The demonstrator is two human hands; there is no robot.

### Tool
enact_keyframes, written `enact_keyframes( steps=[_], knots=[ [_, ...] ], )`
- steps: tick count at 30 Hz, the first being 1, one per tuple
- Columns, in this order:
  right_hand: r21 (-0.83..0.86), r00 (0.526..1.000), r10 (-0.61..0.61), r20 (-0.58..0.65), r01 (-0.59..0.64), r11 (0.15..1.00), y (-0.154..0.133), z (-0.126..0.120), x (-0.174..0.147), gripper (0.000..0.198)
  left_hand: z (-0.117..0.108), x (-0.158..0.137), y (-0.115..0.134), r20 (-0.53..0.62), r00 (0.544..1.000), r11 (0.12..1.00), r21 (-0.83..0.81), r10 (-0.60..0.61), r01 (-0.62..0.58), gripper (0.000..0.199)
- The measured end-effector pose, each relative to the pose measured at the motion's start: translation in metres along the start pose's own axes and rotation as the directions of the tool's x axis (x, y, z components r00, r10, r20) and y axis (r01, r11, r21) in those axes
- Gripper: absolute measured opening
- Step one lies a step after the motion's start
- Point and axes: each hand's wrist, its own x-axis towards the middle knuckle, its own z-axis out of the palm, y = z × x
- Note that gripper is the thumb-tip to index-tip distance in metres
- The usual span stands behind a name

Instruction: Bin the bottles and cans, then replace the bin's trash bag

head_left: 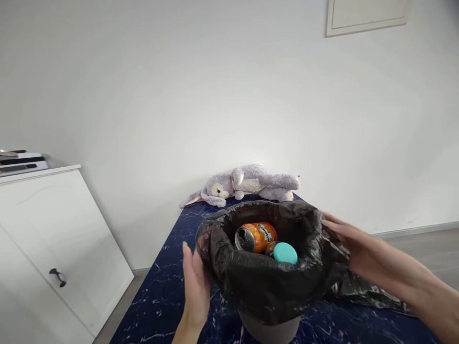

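A small grey trash bin [270,329] is lined with a black garbage bag [265,291], whose top is folded out over the rim. Inside lie an orange soda can [258,237], tipped on its side with its opened top facing left, and something with a turquoise lid [285,253]; the lower part of that item is mostly hidden. My left hand [196,286] holds the bagged bin from the left, thumb raised and fingers partly hidden behind the bag. On the opposite side, my right hand [358,246] grips it at the rim, fingertips on the black plastic.
Beneath the bin is a dark blue marbled table [163,282]. A grey plush bunny [240,184] lies at its far end against the wall. More black plastic [373,289] lies under my right forearm. A white cabinet [64,239] stands to the left.
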Motion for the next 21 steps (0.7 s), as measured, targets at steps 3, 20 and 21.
enact_keyframes(
  steps=[3, 20, 21],
  knots=[
    [0.195, 0.982, 0.190, 0.013, -0.189, 0.962, -0.029, 0.003, 0.009, 0.072, 0.015, 0.000, 0.040, -0.031, 0.998, 0.995, 0.082, 0.063, -0.061, 0.079],
    [0.278, 0.905, -0.249, -0.345, 0.352, 0.894, -0.104, 0.023, 0.017, 0.048, 0.058, 0.002, 0.122, -0.033, 0.979, 0.894, 0.415, 0.200, -0.169, 0.044],
    [0.268, 0.890, -0.245, -0.386, 0.362, 0.893, -0.105, 0.019, 0.015, 0.047, 0.059, 0.001, 0.125, -0.068, 0.976, 0.910, 0.379, 0.208, -0.167, 0.047]
  ],
)
